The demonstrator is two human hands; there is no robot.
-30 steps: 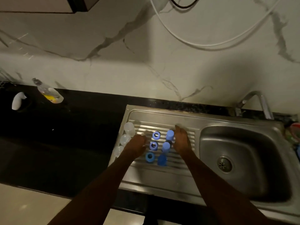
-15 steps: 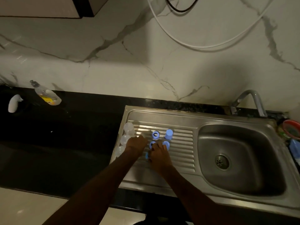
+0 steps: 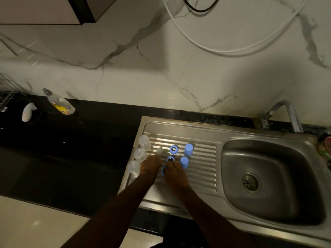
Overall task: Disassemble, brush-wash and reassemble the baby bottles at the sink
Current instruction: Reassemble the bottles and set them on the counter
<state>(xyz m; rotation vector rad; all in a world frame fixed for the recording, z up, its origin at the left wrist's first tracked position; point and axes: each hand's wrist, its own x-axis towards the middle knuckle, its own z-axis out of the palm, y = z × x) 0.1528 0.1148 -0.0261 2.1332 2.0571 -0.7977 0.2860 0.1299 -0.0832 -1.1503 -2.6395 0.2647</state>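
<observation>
Three clear bottle bodies (image 3: 140, 154) stand in a row at the drainboard's left edge. A clear nipple (image 3: 159, 150) sits beside them. Two blue rings (image 3: 173, 149) and two blue caps (image 3: 189, 149) stand on the ribbed drainboard (image 3: 202, 169). My left hand (image 3: 150, 165) is lowered onto the drainboard next to the bottles, fingers curled under; what they touch is hidden. My right hand (image 3: 174, 173) is right beside it, its fingers curled round a third blue ring (image 3: 163, 171), of which only an edge shows.
The steel sink basin (image 3: 268, 178) with its drain lies to the right, the tap (image 3: 286, 111) behind it. A dish-soap bottle (image 3: 59, 104) and a white object (image 3: 27, 113) lie on the dark counter at far left. Hoses hang on the marble wall.
My right hand has moved from the far side of the blue caps to the near-left, over the third ring and cap. My left hand has stayed in place.
</observation>
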